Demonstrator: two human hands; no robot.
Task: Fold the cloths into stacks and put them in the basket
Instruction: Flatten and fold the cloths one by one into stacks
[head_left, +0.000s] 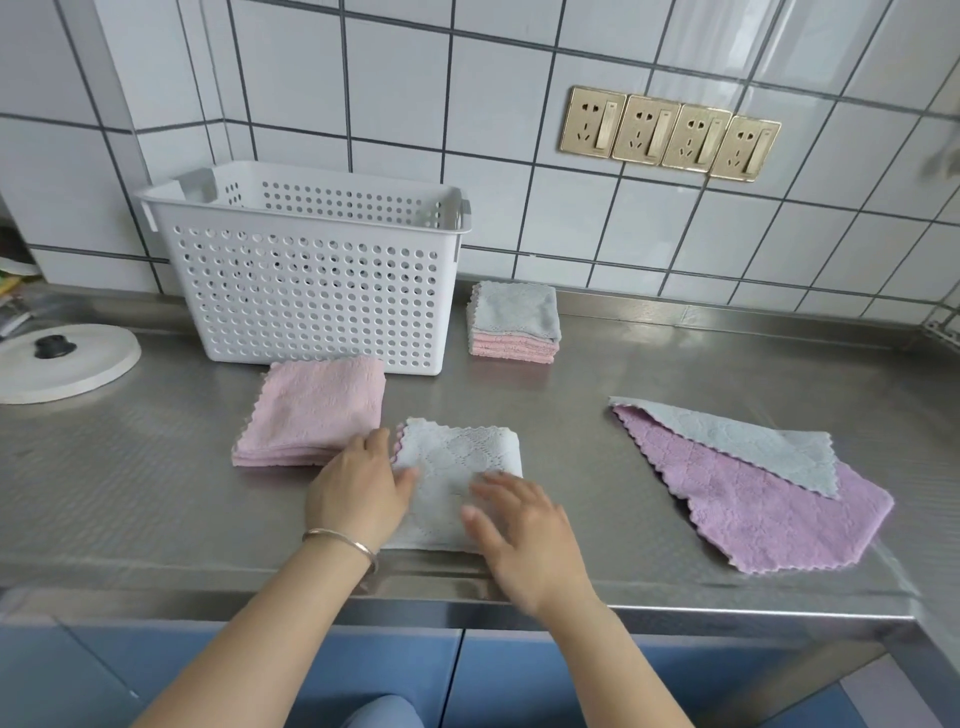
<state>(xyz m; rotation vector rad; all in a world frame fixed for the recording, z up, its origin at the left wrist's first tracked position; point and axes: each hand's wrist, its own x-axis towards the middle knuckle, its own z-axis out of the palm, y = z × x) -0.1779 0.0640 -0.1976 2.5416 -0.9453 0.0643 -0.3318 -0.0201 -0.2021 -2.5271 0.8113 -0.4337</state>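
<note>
Bare steel counter (649, 374) lies open between the folded grey-over-pink cloth stack (514, 322) at the far wall and the unfolded grey and purple cloths (753, 483) at right. The tall white perforated plastic basket (311, 291) blocks the far left, its top open, with the folded pink cloth pile (311, 410) touching its near side. The white round lid with black knob (57, 361) fills the left edge, with bare steel near it.
</note>
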